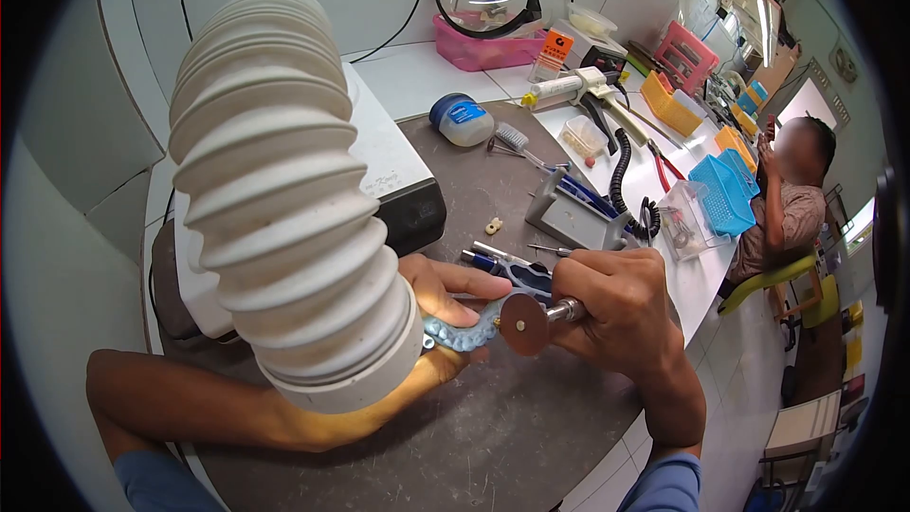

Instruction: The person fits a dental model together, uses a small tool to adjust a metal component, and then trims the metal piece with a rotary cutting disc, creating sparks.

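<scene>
My left hand [440, 286] grips a blue-grey dental arch model [457, 338], thumb and fingers on either side of it. The mouth of a ribbed white suction hose [275, 199] comes down right beside that hand and covers part of the wrist. In my right hand [621, 308] is a rotary handpiece [567, 310], the fist wrapped round its metal shaft. Its brown cutting disc [524, 334] stands at the right end of the model and overlaps it in this view. Behind both hands lie pen-like tools [488, 259] and a small yellowish tooth-shaped piece [493, 226].
A grey handpiece stand [573, 213] sits behind my right hand, with a coiled black cord [621, 175]. Further back are a blue-lidded jar [462, 119], a pink basket [488, 43], safety glasses [488, 0] and a blue basket [725, 192]. A seated person [791, 194] is at the right.
</scene>
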